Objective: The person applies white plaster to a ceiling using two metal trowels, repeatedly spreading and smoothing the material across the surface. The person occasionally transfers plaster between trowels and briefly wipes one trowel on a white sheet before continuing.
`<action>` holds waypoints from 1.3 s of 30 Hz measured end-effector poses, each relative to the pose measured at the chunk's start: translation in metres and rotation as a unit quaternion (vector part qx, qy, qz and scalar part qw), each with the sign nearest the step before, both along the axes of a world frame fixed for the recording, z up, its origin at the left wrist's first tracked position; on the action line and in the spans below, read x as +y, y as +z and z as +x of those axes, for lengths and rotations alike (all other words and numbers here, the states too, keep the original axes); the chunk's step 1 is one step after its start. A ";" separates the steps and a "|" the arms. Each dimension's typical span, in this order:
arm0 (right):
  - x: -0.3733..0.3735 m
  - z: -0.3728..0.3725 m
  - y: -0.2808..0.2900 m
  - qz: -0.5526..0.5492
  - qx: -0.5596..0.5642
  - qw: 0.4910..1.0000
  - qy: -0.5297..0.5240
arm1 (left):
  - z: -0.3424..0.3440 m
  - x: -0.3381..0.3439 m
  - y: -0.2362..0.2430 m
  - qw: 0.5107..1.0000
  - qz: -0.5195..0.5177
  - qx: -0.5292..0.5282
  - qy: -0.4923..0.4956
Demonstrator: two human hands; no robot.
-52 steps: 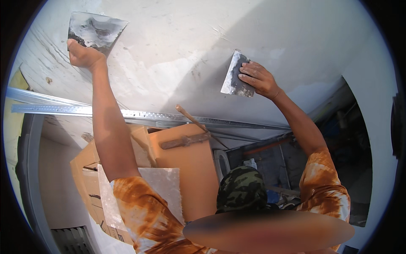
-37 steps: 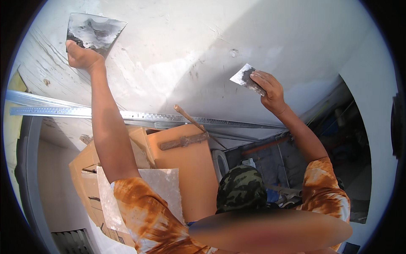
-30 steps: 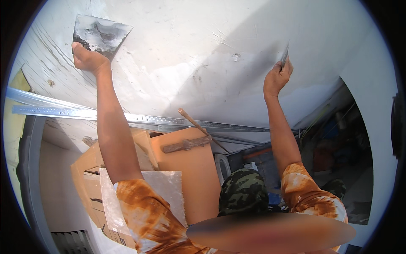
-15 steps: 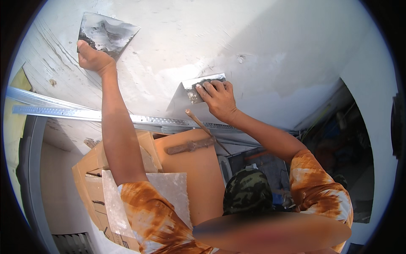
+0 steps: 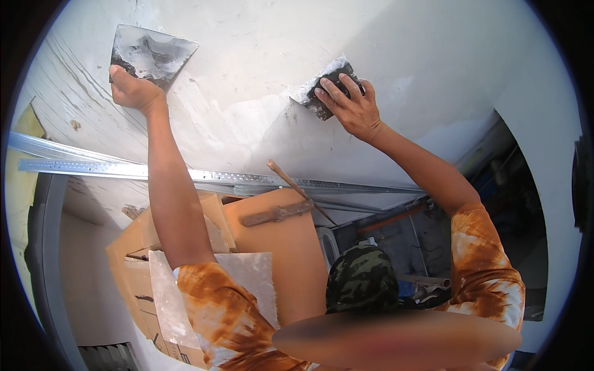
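Note:
My left hand (image 5: 134, 91) grips a wide metal putty blade (image 5: 150, 48) by its lower left part, its face smeared with white and dark material, held up at the pale plastered wall surface (image 5: 247, 55). My right hand (image 5: 351, 105) is to the right, fingers bent over a smaller metal scraper (image 5: 312, 93), which lies tilted against the surface, white paste along its upper left edge. A whitish smoother patch and some scratches show around the scraper.
Below are metal channels (image 5: 86, 167), cardboard (image 5: 129, 281), an orange board (image 5: 294, 260), a wooden stick (image 5: 284, 176) and a rough piece of wood (image 5: 272, 213). A camouflage cap (image 5: 362, 278) is at lower centre. A dark cluttered space (image 5: 513, 222) opens at right, beside a pale wall (image 5: 550, 105).
My right hand swung left and down with the scraper, then rose to the right in the last half second, the blade turning more diagonal. My left hand has shifted only slightly.

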State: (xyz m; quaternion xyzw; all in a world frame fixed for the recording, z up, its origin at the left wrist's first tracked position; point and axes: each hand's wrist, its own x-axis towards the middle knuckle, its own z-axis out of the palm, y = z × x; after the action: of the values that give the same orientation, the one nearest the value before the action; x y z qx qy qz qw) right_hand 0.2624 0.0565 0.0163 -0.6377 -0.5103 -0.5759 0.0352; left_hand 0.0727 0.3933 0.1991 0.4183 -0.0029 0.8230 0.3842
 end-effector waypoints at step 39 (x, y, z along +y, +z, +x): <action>-0.022 0.057 0.043 0.070 -0.057 0.994 -0.056 | 0.008 0.015 -0.003 1.000 0.009 0.006 0.025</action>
State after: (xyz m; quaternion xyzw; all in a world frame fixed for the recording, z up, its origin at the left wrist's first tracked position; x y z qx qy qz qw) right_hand 0.3199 0.0347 0.0589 -0.6272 -0.4336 -0.6467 0.0186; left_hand 0.0811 0.4087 0.1964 0.4267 0.0025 0.8298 0.3597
